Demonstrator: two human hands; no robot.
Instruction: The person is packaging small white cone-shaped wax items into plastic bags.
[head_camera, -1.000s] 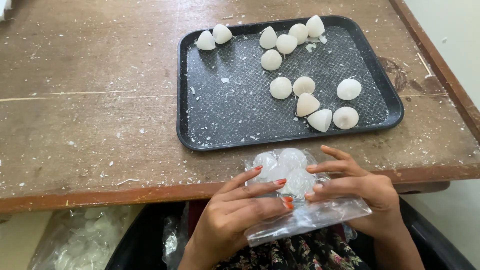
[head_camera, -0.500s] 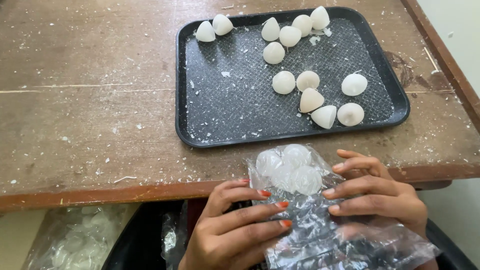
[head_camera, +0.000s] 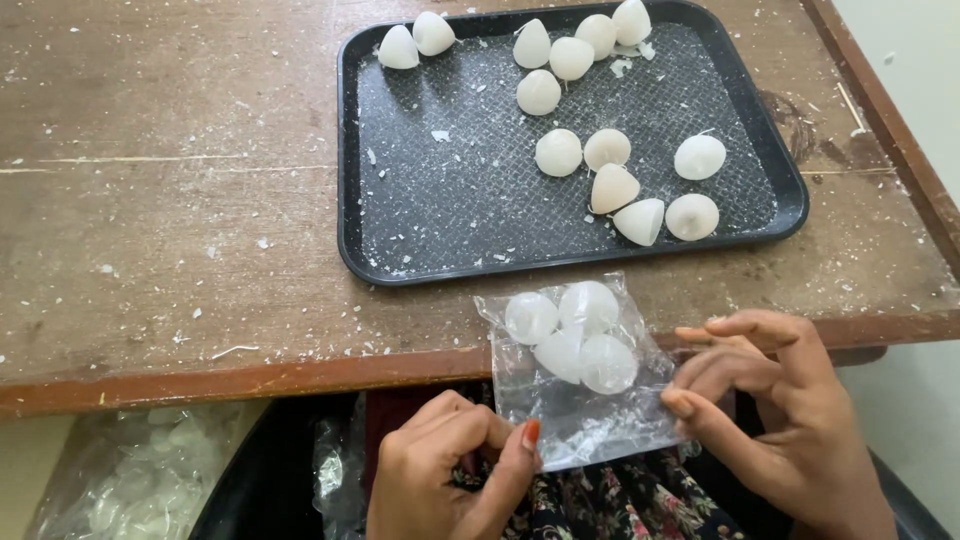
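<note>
A small clear plastic bag (head_camera: 580, 400) with several white cone-shaped pieces (head_camera: 575, 335) in it lies over the table's front edge. My left hand (head_camera: 450, 470) pinches its lower left corner, and my right hand (head_camera: 770, 400) pinches its lower right edge with thumb and fingers. Beyond the bag, a black tray (head_camera: 420, 230) holds several more white cone-shaped pieces (head_camera: 610, 185), scattered along its far and right side.
The worn wooden table (head_camera: 170, 220) is littered with white crumbs. Below its front edge at the left sits a clear bag of white pieces (head_camera: 150, 475). Dark containers and floral cloth (head_camera: 650, 500) lie under my hands. A pale wall runs along the right.
The bag has been pulled flatter and lower over the table edge. Both hands slid from on top of the bag to its bottom corners.
</note>
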